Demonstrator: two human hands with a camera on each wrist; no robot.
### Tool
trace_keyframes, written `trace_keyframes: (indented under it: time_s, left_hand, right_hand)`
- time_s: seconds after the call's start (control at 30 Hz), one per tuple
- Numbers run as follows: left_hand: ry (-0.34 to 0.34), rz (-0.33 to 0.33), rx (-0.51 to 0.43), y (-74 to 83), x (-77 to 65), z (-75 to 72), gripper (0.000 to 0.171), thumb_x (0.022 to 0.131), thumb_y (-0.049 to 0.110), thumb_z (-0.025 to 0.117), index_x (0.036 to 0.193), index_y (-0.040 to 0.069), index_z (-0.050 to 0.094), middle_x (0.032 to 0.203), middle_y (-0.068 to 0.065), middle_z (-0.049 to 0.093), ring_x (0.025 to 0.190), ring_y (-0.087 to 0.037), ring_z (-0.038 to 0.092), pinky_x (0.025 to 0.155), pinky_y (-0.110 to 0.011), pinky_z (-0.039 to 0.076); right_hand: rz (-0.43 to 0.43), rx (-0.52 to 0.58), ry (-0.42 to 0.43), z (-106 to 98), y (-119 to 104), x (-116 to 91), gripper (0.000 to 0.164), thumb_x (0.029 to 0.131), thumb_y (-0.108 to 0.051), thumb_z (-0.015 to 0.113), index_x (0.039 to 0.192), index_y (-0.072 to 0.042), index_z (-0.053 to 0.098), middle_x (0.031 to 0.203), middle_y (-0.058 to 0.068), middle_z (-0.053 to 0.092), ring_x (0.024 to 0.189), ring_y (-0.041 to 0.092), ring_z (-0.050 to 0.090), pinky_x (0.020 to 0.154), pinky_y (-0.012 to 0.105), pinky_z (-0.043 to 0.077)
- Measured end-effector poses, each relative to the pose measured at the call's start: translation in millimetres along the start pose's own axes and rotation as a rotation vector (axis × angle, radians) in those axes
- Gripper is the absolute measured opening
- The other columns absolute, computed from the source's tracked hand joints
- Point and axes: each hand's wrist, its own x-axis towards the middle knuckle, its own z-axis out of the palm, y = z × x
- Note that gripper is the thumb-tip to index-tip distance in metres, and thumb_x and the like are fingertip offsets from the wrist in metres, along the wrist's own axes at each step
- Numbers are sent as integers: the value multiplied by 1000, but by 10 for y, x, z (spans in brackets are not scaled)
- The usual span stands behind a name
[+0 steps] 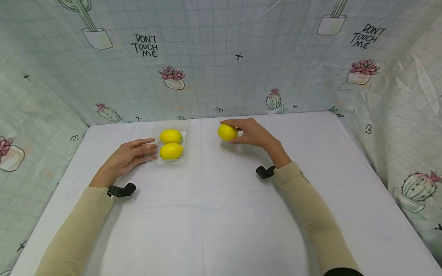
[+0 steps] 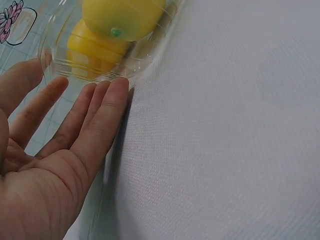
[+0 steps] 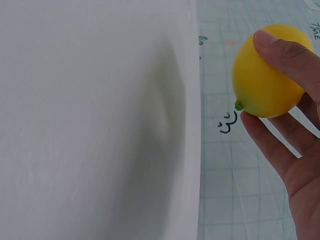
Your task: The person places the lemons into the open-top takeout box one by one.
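My right hand (image 1: 253, 132) holds a yellow lemon (image 1: 227, 132) between thumb and fingers, above the table right of the clear plastic tray (image 1: 183, 155). In the right wrist view the lemon (image 3: 267, 75) shows a small green tip, with the thumb across its near side. Two more lemons lie in the tray, a far one (image 1: 170, 136) and a near one (image 1: 171, 151). My left hand (image 1: 132, 156) is at the tray's left side, fingers extended. The left wrist view has its fingertips (image 2: 119, 87) right at the wall of the tray (image 2: 145, 62).
A white cloth covers the table (image 1: 200, 218). Behind it hangs a printed curtain (image 1: 214, 57) with cactus drawings, which continues along both sides. A black wrist camera (image 1: 121, 190) sits on the left wrist and another black camera (image 1: 265, 172) on the right.
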Motion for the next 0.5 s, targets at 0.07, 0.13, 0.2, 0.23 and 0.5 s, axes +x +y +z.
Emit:
trace_keyframes:
  time_s: [0.07, 0.13, 0.2, 0.23, 0.5]
  left_hand:
    - [-4, 6, -1, 3, -7, 2, 60, 101, 12, 64, 156, 7, 39, 126, -4, 70, 113, -21, 70, 99, -36, 57]
    - [-6, 10, -4, 2, -7, 4, 57, 101, 12, 64, 154, 7, 43, 126, -4, 71, 113, -21, 70, 99, -36, 57]
    - [-6, 9, -6, 1, -2, 8, 57, 101, 11, 64, 154, 8, 43, 125, -4, 70, 114, -21, 69, 100, -36, 56]
    - [-5, 8, -8, 0, 1, 8, 59, 101, 11, 64, 155, 7, 42, 125, -4, 70, 115, -20, 69, 100, -36, 56]
    - [-7, 5, 0, 0, 9, -8, 66, 101, 13, 64, 158, 4, 33, 127, -4, 69, 115, -20, 69, 102, -37, 55]
  right_hand:
    - [-7, 13, -2, 18, -30, 34, 68, 84, -15, 86, 145, -12, 58, 138, 6, 65, 108, 22, 63, 93, 50, 58]
    - [-4, 17, -4, 30, -56, 60, 68, 84, -15, 86, 145, -11, 58, 138, 6, 65, 108, 21, 63, 93, 49, 58]
    - [-6, 17, -4, 38, -77, 82, 67, 84, -16, 86, 144, -10, 58, 138, 7, 65, 108, 21, 63, 93, 49, 58]
    - [-4, 17, -4, 39, -88, 90, 67, 84, -17, 86, 144, -11, 58, 138, 7, 65, 107, 21, 63, 93, 49, 58]
    - [-29, 4, 14, 47, -132, 178, 67, 84, -18, 87, 144, -12, 58, 140, 6, 63, 113, 23, 65, 96, 45, 59]
